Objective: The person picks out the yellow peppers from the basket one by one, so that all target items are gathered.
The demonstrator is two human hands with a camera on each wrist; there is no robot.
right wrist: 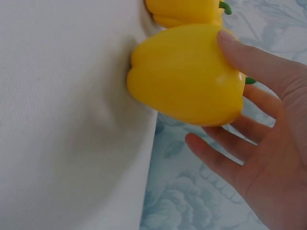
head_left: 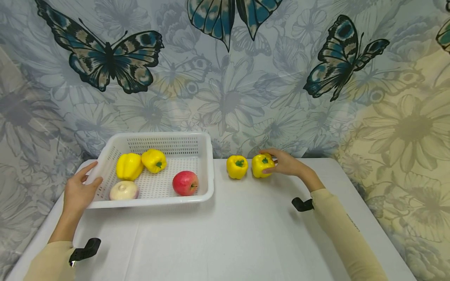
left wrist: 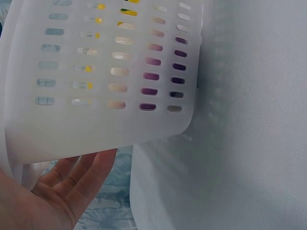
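Note:
My right hand grips a yellow bell pepper at the table's far edge. In the right wrist view the thumb lies on the upper side of this pepper, with the fingers around its stem end. Just left of it stands another yellow bell pepper. My left hand holds the left rim of a white plastic basket; its fingers show beyond the basket wall in the left wrist view. Inside the basket lie two yellow bell peppers, an onion and a red apple.
The basket stands on a table with a white cloth. Behind the table hangs a flowered backdrop with butterflies. Both beige sleeves carry a black wrist mount.

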